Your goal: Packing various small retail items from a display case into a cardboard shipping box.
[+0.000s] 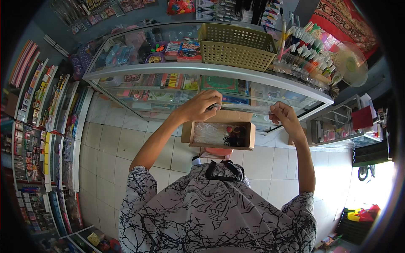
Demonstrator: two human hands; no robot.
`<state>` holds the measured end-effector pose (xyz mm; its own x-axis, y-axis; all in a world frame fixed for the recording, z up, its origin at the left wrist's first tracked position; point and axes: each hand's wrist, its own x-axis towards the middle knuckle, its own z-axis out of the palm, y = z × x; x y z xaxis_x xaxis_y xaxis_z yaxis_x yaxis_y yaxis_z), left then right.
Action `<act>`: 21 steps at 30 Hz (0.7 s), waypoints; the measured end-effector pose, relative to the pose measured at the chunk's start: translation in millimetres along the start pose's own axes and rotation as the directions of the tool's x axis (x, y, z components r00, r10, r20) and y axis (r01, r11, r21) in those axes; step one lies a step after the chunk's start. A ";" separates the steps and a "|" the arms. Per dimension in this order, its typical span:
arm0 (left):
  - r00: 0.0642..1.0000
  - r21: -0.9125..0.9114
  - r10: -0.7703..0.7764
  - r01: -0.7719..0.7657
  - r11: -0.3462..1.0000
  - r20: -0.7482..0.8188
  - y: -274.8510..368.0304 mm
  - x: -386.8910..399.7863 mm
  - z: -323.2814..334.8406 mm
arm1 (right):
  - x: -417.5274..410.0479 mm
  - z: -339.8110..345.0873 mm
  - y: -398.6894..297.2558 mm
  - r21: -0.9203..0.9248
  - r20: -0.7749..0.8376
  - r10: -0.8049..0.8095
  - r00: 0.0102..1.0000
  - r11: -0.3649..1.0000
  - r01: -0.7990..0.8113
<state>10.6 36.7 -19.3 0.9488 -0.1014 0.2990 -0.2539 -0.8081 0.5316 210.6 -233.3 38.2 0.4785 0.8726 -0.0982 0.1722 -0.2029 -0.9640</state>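
Between my two hands stretches a clear plastic strip or bag [246,107], roughly level above an open cardboard box. My left hand [201,104] is closed on its left end, along with a small dark item mostly hidden by the fingers. At the other end, my right hand [282,114] pinches the plastic between thumb and fingers. Below lies the brown cardboard box [218,146], its flaps folded out. Clear plastic packaging [208,132] fills its left part, and dark corded items [232,139] with a reddish piece lie at the right.
A pink stool [216,153] shows under the box. Ahead runs a glass display counter [177,68] bearing an olive perforated basket [237,53] and several markers [303,41]. Stocked shelves [47,126] line the left side. A smaller glass case [338,123] stands at right.
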 end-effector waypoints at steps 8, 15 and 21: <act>0.995 0.223 0.088 -0.073 0.972 -0.054 3.2 3.3 -0.2 | 4.0 -5.5 2.8 0.366 0.069 0.153 0.986 0.915 -0.168; 0.989 -0.016 -0.145 0.145 0.989 0.044 16.0 6.0 -3.5 | 4.4 -4.6 2.3 0.609 0.051 0.206 0.977 0.769 -0.194; 0.997 -0.213 -0.043 0.029 0.977 -0.065 0.0 4.1 2.5 | 9.3 -9.8 13.5 0.699 0.072 0.213 0.974 0.686 -0.202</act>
<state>15.0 34.9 -20.0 0.9447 -0.0281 0.3267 -0.2607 -0.6687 0.6963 225.9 -232.3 26.7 0.4409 0.8389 -0.3192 -0.5803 -0.0049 -0.8144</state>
